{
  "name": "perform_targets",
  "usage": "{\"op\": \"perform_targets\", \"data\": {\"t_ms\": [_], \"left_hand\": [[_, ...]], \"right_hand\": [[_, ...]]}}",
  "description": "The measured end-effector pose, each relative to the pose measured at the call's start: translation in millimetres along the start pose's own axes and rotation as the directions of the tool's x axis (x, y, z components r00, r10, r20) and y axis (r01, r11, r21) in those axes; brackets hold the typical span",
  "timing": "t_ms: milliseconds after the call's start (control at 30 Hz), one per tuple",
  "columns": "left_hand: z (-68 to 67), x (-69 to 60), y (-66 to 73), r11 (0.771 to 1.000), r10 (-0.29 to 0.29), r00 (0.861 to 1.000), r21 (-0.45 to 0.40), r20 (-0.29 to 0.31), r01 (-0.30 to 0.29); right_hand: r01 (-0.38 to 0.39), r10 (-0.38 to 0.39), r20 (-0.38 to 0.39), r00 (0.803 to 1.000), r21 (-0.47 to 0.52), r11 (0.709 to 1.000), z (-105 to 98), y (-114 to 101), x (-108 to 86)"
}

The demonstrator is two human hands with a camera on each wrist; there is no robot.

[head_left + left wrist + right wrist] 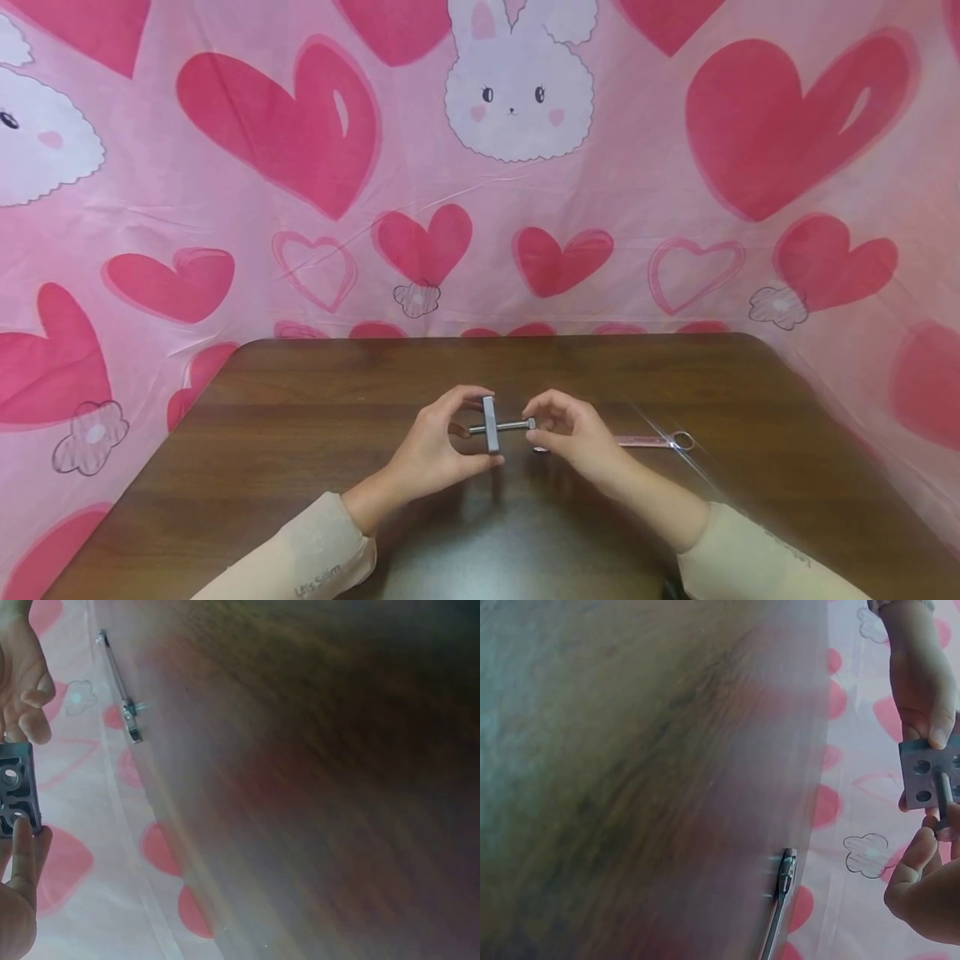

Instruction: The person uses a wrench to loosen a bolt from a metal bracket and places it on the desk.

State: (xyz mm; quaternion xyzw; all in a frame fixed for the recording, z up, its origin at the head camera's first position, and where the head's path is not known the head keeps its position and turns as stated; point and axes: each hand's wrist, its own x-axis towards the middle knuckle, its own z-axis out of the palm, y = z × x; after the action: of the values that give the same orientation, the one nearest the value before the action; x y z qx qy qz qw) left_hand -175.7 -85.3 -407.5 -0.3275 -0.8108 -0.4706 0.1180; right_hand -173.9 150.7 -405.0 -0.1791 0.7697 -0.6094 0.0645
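Observation:
My left hand [431,442] grips a small grey metal plate [489,408] on edge, thumb below and fingers above. Several round holes show in the plate's face [913,780] in the right wrist view; recesses mark the other side [30,799] in the left wrist view. A threaded bolt [513,427] passes through the plate, its tip sticking out towards the left palm. At the bolt's head [532,423], the right hand [581,433] pinches with thumb and fingertips. Both hands are held above the table.
Behind the right hand a metal wrench [648,442] lies on the brown wooden table [315,392], ring end to the right, its other end partly hidden. A pink cloth [480,192] with hearts and rabbits hangs beyond the table's far edge.

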Motion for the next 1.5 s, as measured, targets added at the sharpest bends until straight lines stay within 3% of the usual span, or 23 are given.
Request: {"op": "perform_targets", "data": {"t_ms": [233, 500, 733, 967, 1300, 1500], "left_hand": [[0.7, -0.7, 0.0, 1.0, -0.003, 1.0, 0.001, -0.001, 0.003], [1.1, -0.2, 0.5, 1.0, 0.001, 1.0, -0.002, 0.002, -0.001], [-0.5, 0.1, 0.7, 1.0, 0.0, 1.0, 0.006, -0.002, 0.0], [-1.2, 0.8, 1.0, 1.0, -0.005, 1.0, 0.003, 0.005, 0.005], [-1.7, 0.3, 1.9, 1.0, -0.001, 1.0, -0.004, -0.011, 0.001], [-1.9, -0.2, 3.3, 1.0, -0.006, 1.0, -0.011, -0.011, 0.006]], "right_hand": [[-0.046, 0.046, 0.001, 0.999, -0.003, 0.999, -3.8, 1.4, 1.3], [-0.07, 0.069, 0.012, 0.998, 0.066, 0.995, -3.1, 0.8, 4.0], [-0.007, 0.007, 0.001, 1.0, 0.0, 1.0, -0.8, -1.9, 0.6], [0.021, -0.021, 0.005, 1.0, 0.005, 1.0, -1.2, -2.0, 1.5], [-0.081, 0.08, 0.025, 0.997, 0.041, 0.996, -5.3, -5.4, 3.4], [-0.065, 0.064, 0.009, 0.998, 0.048, 0.997, -3.8, -7.7, 2.1]]}}
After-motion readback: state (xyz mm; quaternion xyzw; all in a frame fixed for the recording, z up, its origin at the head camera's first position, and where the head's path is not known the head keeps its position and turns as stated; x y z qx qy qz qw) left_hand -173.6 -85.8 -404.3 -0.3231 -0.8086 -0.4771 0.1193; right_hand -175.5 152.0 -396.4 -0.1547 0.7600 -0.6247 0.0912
